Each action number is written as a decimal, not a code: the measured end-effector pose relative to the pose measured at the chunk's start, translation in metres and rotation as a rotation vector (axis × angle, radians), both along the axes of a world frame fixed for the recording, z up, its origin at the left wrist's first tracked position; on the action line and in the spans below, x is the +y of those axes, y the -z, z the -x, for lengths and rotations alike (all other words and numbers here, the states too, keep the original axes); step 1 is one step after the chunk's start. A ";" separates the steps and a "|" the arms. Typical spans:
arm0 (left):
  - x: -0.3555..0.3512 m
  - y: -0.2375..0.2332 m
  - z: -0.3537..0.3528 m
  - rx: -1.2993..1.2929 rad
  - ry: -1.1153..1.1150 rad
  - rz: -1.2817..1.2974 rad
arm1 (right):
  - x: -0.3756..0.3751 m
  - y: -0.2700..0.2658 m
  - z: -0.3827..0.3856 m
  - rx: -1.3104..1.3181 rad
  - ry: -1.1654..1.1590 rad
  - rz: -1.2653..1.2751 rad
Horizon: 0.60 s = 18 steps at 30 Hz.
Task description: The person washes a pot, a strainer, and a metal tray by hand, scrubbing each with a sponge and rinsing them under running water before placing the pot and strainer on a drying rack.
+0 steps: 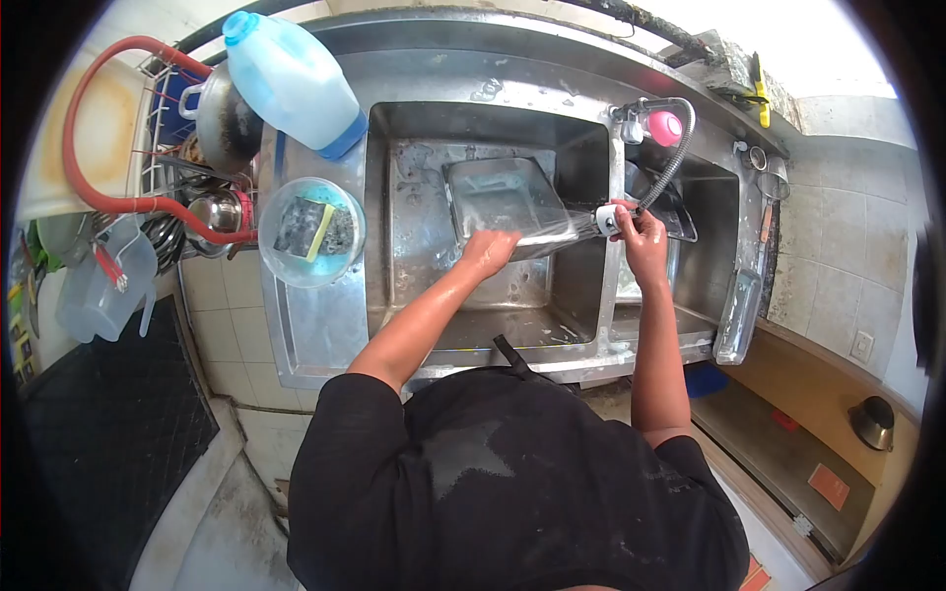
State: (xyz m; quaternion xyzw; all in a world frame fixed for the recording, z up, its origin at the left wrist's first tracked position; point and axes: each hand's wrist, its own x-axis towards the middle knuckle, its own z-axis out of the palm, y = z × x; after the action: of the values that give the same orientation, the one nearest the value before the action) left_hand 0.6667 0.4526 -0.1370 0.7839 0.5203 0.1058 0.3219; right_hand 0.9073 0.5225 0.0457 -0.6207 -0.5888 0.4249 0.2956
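Note:
My left hand (pixel 490 253) is closed on the near edge of a rectangular metal pan (pixel 505 189), which is tilted inside the large sink basin (pixel 414 305). The fingers beyond the rim are partly hidden. In my right hand (pixel 642 239) is a white faucet spray head (pixel 605 221), pinched between thumb and fingers at the divider between the basins. A flexible metal hose (pixel 682 138) runs to it from the back of the sink. Water sprays leftward from the head across the pan.
Left of the basin, a round tub (pixel 278 266) of soapy water holds a sponge (pixel 320 230). Behind it leans a big plastic jug (pixel 291 79). A dish rack with pots (pixel 222 118) and a red hose (pixel 74 148) flank the left. A clear container (pixel 737 317) lies at the right edge.

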 end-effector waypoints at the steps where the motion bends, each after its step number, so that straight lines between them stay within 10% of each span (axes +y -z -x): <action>1: 0.011 -0.008 -0.001 0.017 -0.075 0.013 | -0.001 0.001 0.005 0.006 0.002 -0.009; 18: 0.037 -0.043 0.085 -0.187 -0.734 0.070 | 0.008 0.021 0.060 0.351 0.176 -0.035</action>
State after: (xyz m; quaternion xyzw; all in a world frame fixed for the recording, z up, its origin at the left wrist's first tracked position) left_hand 0.5815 0.4893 -0.0944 0.5209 0.7382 0.2671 0.3352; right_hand 0.8468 0.5300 0.0246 -0.5809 -0.4790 0.4889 0.4405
